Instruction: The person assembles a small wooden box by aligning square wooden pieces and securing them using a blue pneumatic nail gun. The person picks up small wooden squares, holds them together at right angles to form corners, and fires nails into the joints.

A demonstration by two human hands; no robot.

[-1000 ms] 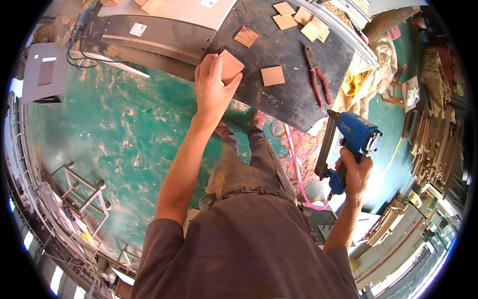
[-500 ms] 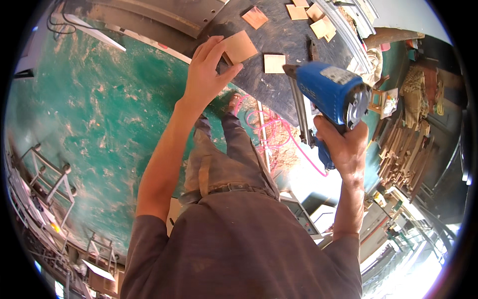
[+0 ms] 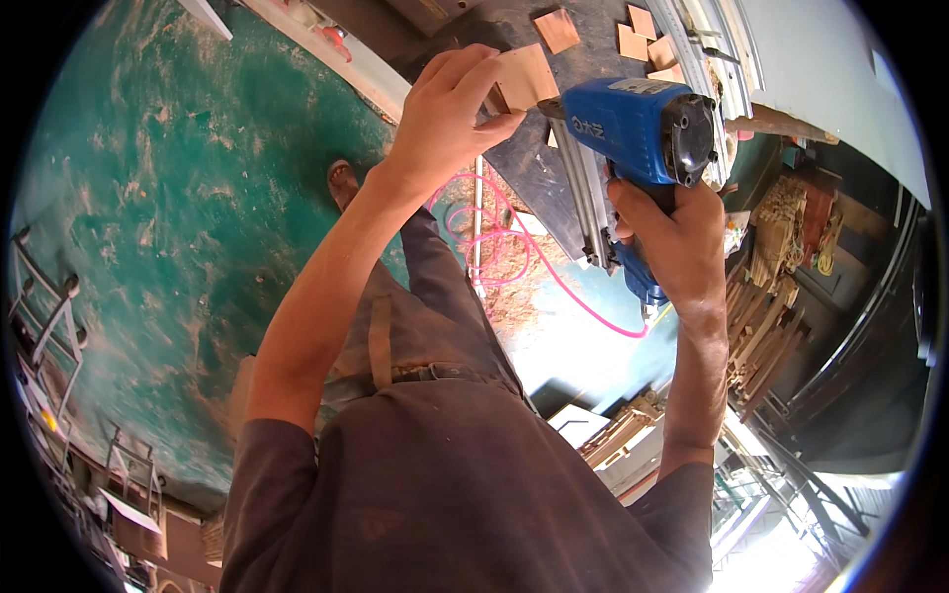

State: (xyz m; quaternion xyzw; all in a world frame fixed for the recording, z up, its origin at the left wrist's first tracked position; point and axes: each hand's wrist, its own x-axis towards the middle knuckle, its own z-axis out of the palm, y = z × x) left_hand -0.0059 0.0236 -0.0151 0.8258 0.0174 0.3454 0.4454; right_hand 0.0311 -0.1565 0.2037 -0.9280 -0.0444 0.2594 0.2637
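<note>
One square wooden block (image 3: 529,81), held at the tabletop (image 3: 534,186) edge, just past the fingertips of left grip (image 3: 440,124). Left grip is part-open: fingers over the block's left side, thumb along its near edge. Dark specks on the block's top face.

Right grip (image 3: 682,242) is wrapped round the handle of a blue nail gun (image 3: 618,119). Nose of the gun sits at the block's right corner, between the two grips; can't tell if it's actually in contact. Trigger finger position unclear.

Loose wooden square (image 3: 558,32) lies beyond left grip, past the block. Cluster of wooden squares (image 3: 633,42) farther out, up and right of left grip. Another piece shows only as a sliver behind the gun.

Metal rails (image 3: 692,59) run beyond right grip. Pink hose (image 3: 568,282) leaves the gun's base below right grip, loops over sawdust (image 3: 509,301). Green floor (image 3: 198,227) to the left of left grip, dusty. Timber pile (image 3: 761,336) right of right grip, lower down.
</note>
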